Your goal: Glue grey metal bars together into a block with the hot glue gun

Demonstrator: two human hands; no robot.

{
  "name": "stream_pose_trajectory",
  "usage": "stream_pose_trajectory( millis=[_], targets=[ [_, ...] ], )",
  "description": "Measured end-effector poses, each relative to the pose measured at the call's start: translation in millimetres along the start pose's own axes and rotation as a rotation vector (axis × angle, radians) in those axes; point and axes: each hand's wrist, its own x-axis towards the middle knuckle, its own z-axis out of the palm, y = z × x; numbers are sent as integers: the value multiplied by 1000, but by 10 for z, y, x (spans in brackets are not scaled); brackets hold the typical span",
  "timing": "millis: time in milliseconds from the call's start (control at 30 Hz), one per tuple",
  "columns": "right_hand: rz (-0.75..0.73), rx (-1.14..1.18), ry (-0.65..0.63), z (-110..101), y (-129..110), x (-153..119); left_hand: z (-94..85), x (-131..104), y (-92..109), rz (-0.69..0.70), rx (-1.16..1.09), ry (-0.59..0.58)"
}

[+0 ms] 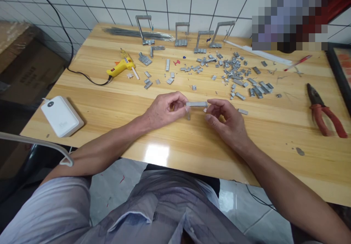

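Note:
Near the middle of the wooden table, my left hand [169, 108] pinches the left end of a flat grey metal strip [196, 104]. A short grey piece points down from the strip beside my left fingertips. My right hand [226, 121] is at the strip's right end, its index fingertip by the tip and its thumb apart below, fingers curled with a gap between them. Just right of it lies a small grey strip [242, 111]. Loose grey metal pieces [236, 68] are scattered beyond my hands.
Four grey metal frames [181, 24] stand along the back, near thin wires [131, 33]. A yellow glue gun [120, 67] and white power bank [62, 116] lie left on the table [170, 145]. Red-handled pliers [322, 112] and a red pen [298, 63] are at right.

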Motion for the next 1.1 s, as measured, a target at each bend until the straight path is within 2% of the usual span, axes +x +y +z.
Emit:
stream_pose_trajectory(
  millis=[267,600,833,1000,1100],
  targets=[
    [-68,-83,42,-16,-56,17,115,9,-57,79,97,-78],
    [-90,-131,26,-29,-60,28,113,4,-166,129,205,-221],
    [-110,-3,39,-7,1,9,115,-1,-190,119,191,-212],
    [-133,-81,59,-20,-51,18,109,-8,-178,144,238,-236],
    [-158,-91,58,-27,-77,22,97,-24,-169,197,241,-172]
  ],
)
